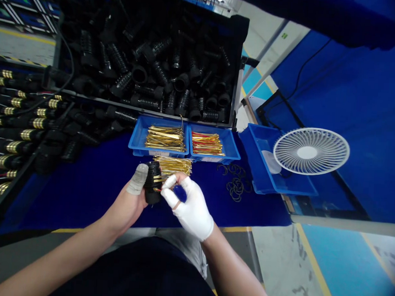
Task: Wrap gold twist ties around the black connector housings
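Observation:
My left hand (132, 193), with a grey cover on its thumb, is wrapped round a black ribbed cylinder (152, 196) and holds it nearly upright. Gold bands show on the cylinder's right side. My right hand (190, 204), in a white glove with bare fingertips, is closed in a pinch at that side. Between its fingertips and the cylinder a thin gold strip (157, 190) with a bit of red shows; its far end is hidden by the fingers. Just behind the hands lies a loose pile of gold strips (175, 165) on the blue tabletop (93, 196).
Two blue trays hold gold strips (165, 138) and red-and-gold strips (206, 143). Behind them stands a large black crate (235, 80) full of black ribbed parts. Black rings (235, 188) lie to the right, near a white fan (311, 151). Gold-banded parts (16, 146) fill the left.

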A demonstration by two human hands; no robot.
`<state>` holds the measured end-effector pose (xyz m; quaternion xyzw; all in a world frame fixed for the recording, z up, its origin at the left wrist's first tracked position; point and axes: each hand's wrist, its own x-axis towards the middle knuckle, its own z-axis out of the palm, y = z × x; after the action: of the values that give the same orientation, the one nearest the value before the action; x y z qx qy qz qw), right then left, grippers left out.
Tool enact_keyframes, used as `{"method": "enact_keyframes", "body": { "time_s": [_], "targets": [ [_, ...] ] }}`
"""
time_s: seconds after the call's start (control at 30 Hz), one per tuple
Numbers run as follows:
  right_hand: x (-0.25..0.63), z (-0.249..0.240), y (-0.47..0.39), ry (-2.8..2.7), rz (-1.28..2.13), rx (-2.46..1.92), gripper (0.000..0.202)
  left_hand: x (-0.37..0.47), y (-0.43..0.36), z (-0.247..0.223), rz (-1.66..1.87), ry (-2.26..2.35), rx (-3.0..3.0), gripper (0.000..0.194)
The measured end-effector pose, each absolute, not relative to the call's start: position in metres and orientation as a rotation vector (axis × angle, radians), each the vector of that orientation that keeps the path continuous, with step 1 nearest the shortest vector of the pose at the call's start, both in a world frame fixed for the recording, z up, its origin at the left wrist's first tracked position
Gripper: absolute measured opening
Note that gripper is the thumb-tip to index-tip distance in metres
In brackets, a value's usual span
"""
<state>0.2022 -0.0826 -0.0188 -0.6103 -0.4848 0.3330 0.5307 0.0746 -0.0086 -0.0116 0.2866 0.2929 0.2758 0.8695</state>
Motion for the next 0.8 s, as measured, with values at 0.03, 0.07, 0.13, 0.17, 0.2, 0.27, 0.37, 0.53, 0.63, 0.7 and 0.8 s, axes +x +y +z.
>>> {"method": "enact_keyframes", "body": {
  "time_s": [0.03,0.07,0.13,0.17,0.2,0.27,0.37,0.53,0.63,0.7,0.8],
  "targets": [
    [0.201,-0.020,-0.082,-1.148,0.779,-1.462,0.008,0.075,-0.009,-0.012,0.580,0.614,0.608,0.065],
    [0.199,-0.021,-0.081,-1.143,0.766,-1.470,0.008,0.074,-0.010,-0.013,0.589,0.625,0.620,0.067],
    [0.197,-0.022,-0.081,-1.145,0.746,-1.492,0.009,0.071,-0.012,-0.017,0.629,0.678,0.682,0.065],
    [0.196,-0.022,-0.081,-1.146,0.737,-1.501,0.009,0.070,-0.012,-0.020,0.653,0.709,0.739,0.061],
    [0.196,-0.022,-0.080,-1.143,0.730,-1.508,0.010,0.068,-0.013,-0.022,0.671,0.735,0.803,0.057],
    [0.194,-0.021,-0.080,-1.123,0.730,-1.513,0.011,0.068,-0.013,-0.024,0.684,0.758,0.877,0.051],
    [0.193,-0.020,-0.079,-1.072,0.747,-1.497,0.012,0.071,-0.013,-0.020,0.663,0.712,0.722,0.054],
    [0.194,-0.021,-0.079,-1.063,0.717,-1.494,0.013,0.074,-0.010,-0.015,0.664,0.669,0.629,0.057],
    [0.195,-0.025,-0.080,-1.106,0.676,-1.507,0.011,0.069,-0.010,-0.020,0.737,0.824,0.967,0.044],
    [0.196,-0.027,-0.081,-1.111,0.674,-1.511,0.011,0.067,-0.010,-0.023,0.754,0.876,1.127,0.043],
    [0.204,-0.032,-0.082,-1.117,0.696,-1.468,0.010,0.068,-0.010,-0.022,0.739,0.816,0.992,0.039]
  ]
}}
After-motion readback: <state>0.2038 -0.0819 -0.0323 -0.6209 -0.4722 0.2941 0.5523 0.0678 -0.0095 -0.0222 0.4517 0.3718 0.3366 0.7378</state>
